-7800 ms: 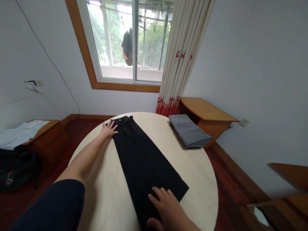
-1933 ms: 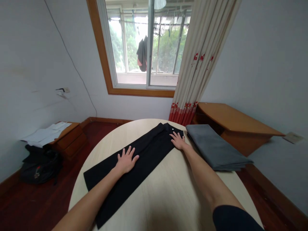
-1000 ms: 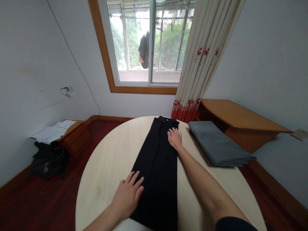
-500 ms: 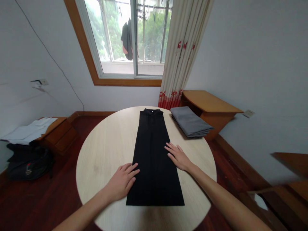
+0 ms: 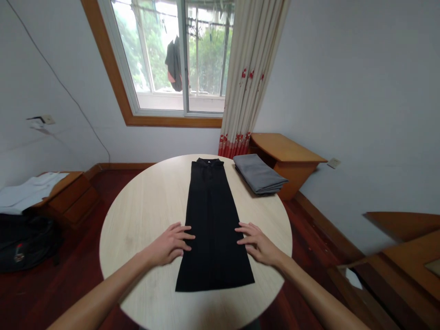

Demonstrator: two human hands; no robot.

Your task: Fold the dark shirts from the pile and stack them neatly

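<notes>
A long black folded garment (image 5: pixel 211 229) lies flat on a round pale wooden table (image 5: pixel 144 206), its narrow banded end far from me and its wider end towards me. My left hand (image 5: pixel 172 243) rests at its left edge, fingers spread and fingertips on the cloth. On the opposite edge, my right hand (image 5: pixel 259 243) touches the garment with its fingertips, fingers also apart. Neither hand grips the cloth. Beyond my right hand, a folded grey cloth (image 5: pixel 259 173) lies in a thick stack near the table's far right rim.
Behind the table are a window (image 5: pixel 172 59) and a patterned curtain (image 5: pixel 237 91). A wooden desk (image 5: pixel 287 149) stands at the back right. On the left are a low cabinet (image 5: pixel 74 197) with white papers (image 5: pixel 27 192) and a black bag (image 5: pixel 27 243).
My right hand has come nearer along the garment's right edge, while my left has slid slightly farther up the left edge. The near hem now slants a little. The view has shifted right.
</notes>
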